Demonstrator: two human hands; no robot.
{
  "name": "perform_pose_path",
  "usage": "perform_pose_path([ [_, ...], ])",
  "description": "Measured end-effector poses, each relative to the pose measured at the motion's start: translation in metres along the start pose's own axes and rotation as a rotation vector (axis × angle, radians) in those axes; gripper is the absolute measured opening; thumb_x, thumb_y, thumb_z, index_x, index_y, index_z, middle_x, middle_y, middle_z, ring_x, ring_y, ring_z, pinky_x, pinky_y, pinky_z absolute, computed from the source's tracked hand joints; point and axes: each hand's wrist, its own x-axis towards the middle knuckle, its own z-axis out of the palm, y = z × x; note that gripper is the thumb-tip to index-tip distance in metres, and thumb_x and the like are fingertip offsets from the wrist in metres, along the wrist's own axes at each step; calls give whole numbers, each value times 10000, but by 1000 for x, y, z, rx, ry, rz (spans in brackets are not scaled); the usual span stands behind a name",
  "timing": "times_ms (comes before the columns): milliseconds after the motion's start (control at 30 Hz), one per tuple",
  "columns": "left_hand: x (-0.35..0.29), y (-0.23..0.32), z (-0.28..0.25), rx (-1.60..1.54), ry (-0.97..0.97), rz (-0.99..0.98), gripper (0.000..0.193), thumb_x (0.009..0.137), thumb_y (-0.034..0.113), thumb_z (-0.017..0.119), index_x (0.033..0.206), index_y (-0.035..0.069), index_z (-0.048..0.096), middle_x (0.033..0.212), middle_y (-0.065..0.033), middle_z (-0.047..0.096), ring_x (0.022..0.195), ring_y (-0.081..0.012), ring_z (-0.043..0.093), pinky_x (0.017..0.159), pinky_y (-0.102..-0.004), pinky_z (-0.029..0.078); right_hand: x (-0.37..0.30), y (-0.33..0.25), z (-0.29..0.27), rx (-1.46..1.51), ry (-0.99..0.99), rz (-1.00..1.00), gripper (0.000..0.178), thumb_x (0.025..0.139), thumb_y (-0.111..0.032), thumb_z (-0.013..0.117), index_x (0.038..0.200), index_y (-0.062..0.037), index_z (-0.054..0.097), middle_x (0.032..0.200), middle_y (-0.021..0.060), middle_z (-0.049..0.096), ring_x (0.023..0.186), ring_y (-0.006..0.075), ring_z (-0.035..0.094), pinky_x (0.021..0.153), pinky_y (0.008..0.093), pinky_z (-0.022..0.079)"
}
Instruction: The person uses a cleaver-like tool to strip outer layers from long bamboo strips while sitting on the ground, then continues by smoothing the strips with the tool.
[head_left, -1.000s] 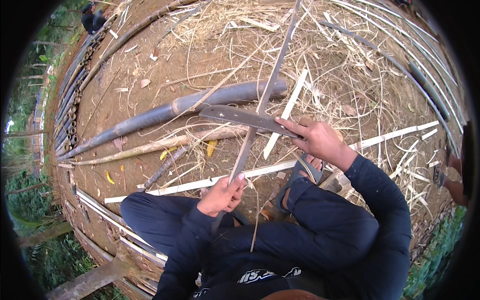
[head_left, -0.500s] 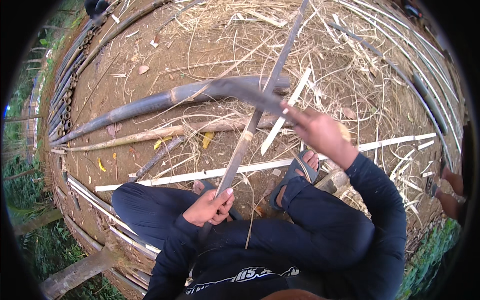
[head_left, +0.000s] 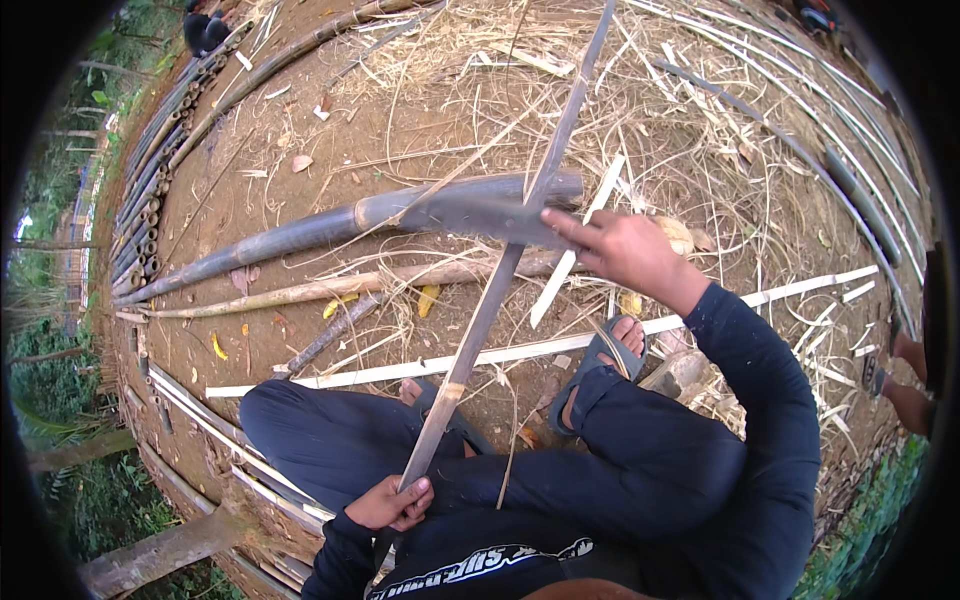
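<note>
A long, flat bamboo strip (head_left: pixel 505 260) is held slanting up and away from the seated person, its lower end clamped in the left hand (head_left: pixel 392 502) just above the lap and its far end running over the litter toward the top of the view. The right hand (head_left: pixel 622 250) is closed around the handle of a broad knife (head_left: pixel 480 218), with the forefinger stretched along it; the grey blade is laid across the strip roughly at right angles, touching it about midway, though it is blurred. Directly behind the blade a thick, dark, round bamboo pole (head_left: pixel 330 228) lies on the ground, and just nearer a thinner, paler pole (head_left: pixel 330 287) lies almost parallel to it. Between these and the feet a long pale split strip (head_left: pixel 560 345) is stretched across the ground, passing under the slanted strip. Two feet in dark sandals (head_left: pixel 598 362) are set on the brown earth (head_left: pixel 250 190), which is strewn with dry, stringy straw and shavings (head_left: pixel 690 130), thickest at the right, and a few yellow leaves (head_left: pixel 427 299). Stacks of round bamboo canes (head_left: pixel 150 200) are lined up along the left edge, and curved canes along the right. At the far right edge another person's hand (head_left: pixel 908 352) is partly seen.
</note>
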Motion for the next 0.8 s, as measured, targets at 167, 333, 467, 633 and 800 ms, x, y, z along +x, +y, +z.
perform_pose_path([
  [167, -38, -38, -8, 14, -36, -54, 468, 1042, 486, 442, 779, 100, 468, 679, 29, 385, 537, -78, 349, 474, -223, 253, 22, 111, 20, 99, -119, 401, 476, 970, -189, 527, 1434, -294, 519, 663, 102, 614, 554, 190, 611, 592, 365, 572],
  [333, -68, -75, -22, 126, 86, -114, 454, 1045, 471, 435, 922, 47, 540, 662, 31, 343, 549, -71, 302, 492, -228, 232, 23, 209, 31, 10, 124, 680, 364, 979, -256, 524, 1259, -51, 633, 828, 196, 704, 751, 318, 700, 737, 434, 571],
  [467, -64, -91, -25, 41, 77, -131, 524, 1032, 492, 438, 1103, -15, 551, 691, 40, 335, 575, -60, 311, 524, -221, 261, 18, 173, 68, 325, 286, 844, 352, 933, -214, 555, 1229, -58, 663, 812, 249, 679, 770, 380, 686, 764, 460, 533],
  [633, -63, -89, -40, -178, 15, -202, 552, 1035, 469, 438, 1157, -62, 527, 719, 41, 318, 554, -50, 271, 497, -216, 245, -4, 113, 59, 461, 284, 816, 386, 937, -207, 560, 1304, -110, 630, 740, 224, 660, 652, 338, 663, 665, 401, 522],
  [800, -58, -91, -47, -270, -29, -206, 554, 1038, 471, 429, 1094, -70, 535, 690, 46, 281, 515, -44, 244, 463, -224, 197, -25, 72, 37, 447, 179, 473, 456, 937, -203, 576, 1392, -172, 564, 669, 169, 633, 582, 279, 648, 608, 407, 526],
])
